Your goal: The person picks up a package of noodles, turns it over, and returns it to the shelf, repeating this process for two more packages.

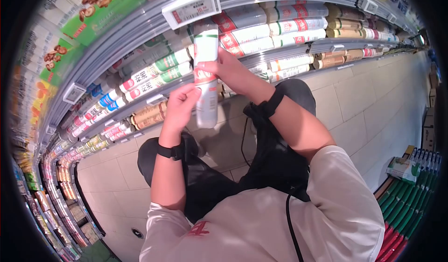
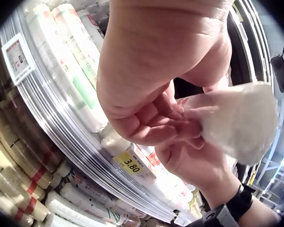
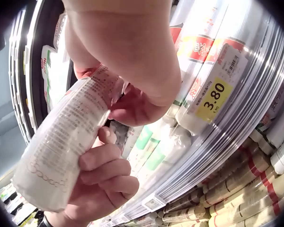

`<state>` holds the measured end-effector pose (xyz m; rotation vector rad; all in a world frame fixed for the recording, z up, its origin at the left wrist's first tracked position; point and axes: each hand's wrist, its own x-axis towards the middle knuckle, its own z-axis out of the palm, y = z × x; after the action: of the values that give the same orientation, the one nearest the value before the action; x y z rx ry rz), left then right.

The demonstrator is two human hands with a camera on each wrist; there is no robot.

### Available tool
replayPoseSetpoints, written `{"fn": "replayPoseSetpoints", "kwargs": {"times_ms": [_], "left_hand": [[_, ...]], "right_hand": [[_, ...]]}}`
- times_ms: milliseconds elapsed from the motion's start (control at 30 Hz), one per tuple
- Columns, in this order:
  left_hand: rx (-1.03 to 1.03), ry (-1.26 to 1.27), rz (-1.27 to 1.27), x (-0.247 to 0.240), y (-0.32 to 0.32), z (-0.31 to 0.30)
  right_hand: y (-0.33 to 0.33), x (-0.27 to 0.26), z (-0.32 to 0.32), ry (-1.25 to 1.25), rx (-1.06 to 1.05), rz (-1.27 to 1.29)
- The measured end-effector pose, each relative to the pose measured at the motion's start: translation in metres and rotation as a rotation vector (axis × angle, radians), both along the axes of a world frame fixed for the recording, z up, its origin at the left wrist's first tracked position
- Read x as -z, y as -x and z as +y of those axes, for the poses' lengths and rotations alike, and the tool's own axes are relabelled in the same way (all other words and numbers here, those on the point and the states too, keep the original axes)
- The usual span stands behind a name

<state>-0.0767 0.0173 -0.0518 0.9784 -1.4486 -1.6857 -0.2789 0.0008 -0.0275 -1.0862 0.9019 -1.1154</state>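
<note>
A tall white bottle (image 1: 206, 70) with a green band near its top and a red band at its middle stands upright in front of a store shelf. My left hand (image 1: 183, 101) grips its lower part from the left. My right hand (image 1: 218, 70) holds it at the red band from the right. In the left wrist view my left hand (image 2: 166, 124) curls against the bottle (image 2: 240, 121), and my right hand (image 2: 194, 163) shows beneath. The right wrist view has the printed bottle (image 3: 61, 142) held between my right hand (image 3: 132, 101) and my left hand (image 3: 102, 177).
Curved shelves (image 1: 140, 28) carry rows of lying white, green-banded, red-banded and tan bottles (image 1: 289, 26). Price tags (image 1: 192, 10) clip to the rails; one yellow tag (image 3: 217, 93) reads 3.80. A box of green and red bottles (image 1: 410, 201) stands on the tiled floor (image 1: 373, 108) at right.
</note>
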Motion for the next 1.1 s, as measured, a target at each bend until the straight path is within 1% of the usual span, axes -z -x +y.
{"fn": "replayPoseSetpoints", "kwargs": {"times_ms": [33, 67, 100, 133, 167, 200, 233, 267, 300, 333, 367, 400, 467, 500, 600, 633, 733, 767, 800, 867, 933, 967, 1000, 1067, 1100], "left_hand": [[0.053, 0.059, -0.056, -0.003, 0.003, -0.001], [0.071, 0.065, -0.08, -0.001, 0.006, 0.0], [0.085, 0.071, -0.102, 0.0, 0.01, 0.003], [0.1, 0.078, -0.125, 0.0, 0.012, 0.004], [0.148, 0.107, -0.291, -0.003, 0.01, 0.004], [0.197, 0.104, -0.305, 0.001, 0.008, 0.003], [0.248, 0.101, -0.319, 0.009, 0.006, 0.001], [0.297, 0.095, -0.333, 0.016, 0.003, 0.0], [0.324, 0.029, -0.467, 0.013, 0.001, 0.002], [0.346, 0.038, -0.439, 0.011, 0.0, 0.004], [0.368, 0.045, -0.409, 0.01, 0.0, 0.006], [0.39, 0.053, -0.379, 0.01, 0.0, 0.008], [0.402, 0.1, -0.433, 0.022, -0.004, 0.009], [0.41, 0.127, -0.462, 0.02, -0.005, 0.009], [0.368, 0.097, -0.495, 0.011, -0.005, 0.01], [0.388, 0.135, -0.489, 0.011, -0.006, 0.009], [0.382, 0.067, -0.373, 0.009, -0.005, 0.009], [0.383, 0.081, -0.394, 0.003, -0.005, 0.011], [0.371, 0.077, -0.358, 0.005, -0.005, 0.012], [0.352, 0.065, -0.288, 0.016, -0.008, 0.01], [0.383, 0.047, -0.307, 0.011, -0.011, 0.007], [0.381, 0.04, -0.31, 0.011, -0.012, 0.007], [0.379, 0.032, -0.313, 0.009, -0.013, 0.007], [0.381, 0.049, -0.336, 0.005, -0.014, 0.008], [0.383, 0.055, -0.347, 0.007, -0.015, 0.007]], "right_hand": [[0.001, 0.001, -0.001, 0.041, -0.006, 0.057], [0.003, 0.002, -0.002, 0.082, -0.013, 0.114], [0.001, -0.004, 0.005, 0.173, 0.025, 0.231], [0.001, -0.009, 0.009, 0.236, -0.015, 0.32], [0.001, -0.013, 0.012, 0.298, -0.053, 0.411], [-0.001, -0.018, 0.016, 0.359, -0.09, 0.501], [-0.011, -0.011, 0.018, 0.608, 0.105, 0.621], [-0.01, -0.007, 0.017, 0.692, 0.092, 0.707], [-0.01, -0.009, 0.018, 0.774, 0.075, 0.793], [-0.011, -0.01, 0.019, 0.854, 0.052, 0.88], [-0.014, -0.01, 0.017, 0.961, 0.101, 0.888], [-0.014, -0.018, 0.017, 1.006, 0.122, 0.946], [-0.011, -0.037, 0.017, 1.1, 0.174, 1.062], [-0.011, -0.052, 0.022, 1.131, 0.19, 1.073], [-0.006, -0.078, 0.009, 1.303, 0.244, 1.187], [-0.006, -0.083, 0.008, 1.205, 0.235, 1.244], [0.003, -0.077, -0.022, 1.174, 0.336, 1.344], [0.012, -0.065, -0.039, 1.234, 0.336, 1.33], [0.018, -0.056, -0.048, 0.959, 0.197, 1.412], [0.023, -0.052, -0.064, 0.966, 0.198, 1.48], [0.022, -0.054, -0.067, 1.015, 0.185, 1.472], [0.02, -0.053, -0.068, 0.992, 0.199, 1.492], [0.021, -0.051, -0.073, 0.874, 0.138, 1.532], [0.016, -0.044, -0.081, 0.748, 0.207, 1.485], [0.016, -0.041, -0.083, 0.769, 0.233, 1.454]]}}
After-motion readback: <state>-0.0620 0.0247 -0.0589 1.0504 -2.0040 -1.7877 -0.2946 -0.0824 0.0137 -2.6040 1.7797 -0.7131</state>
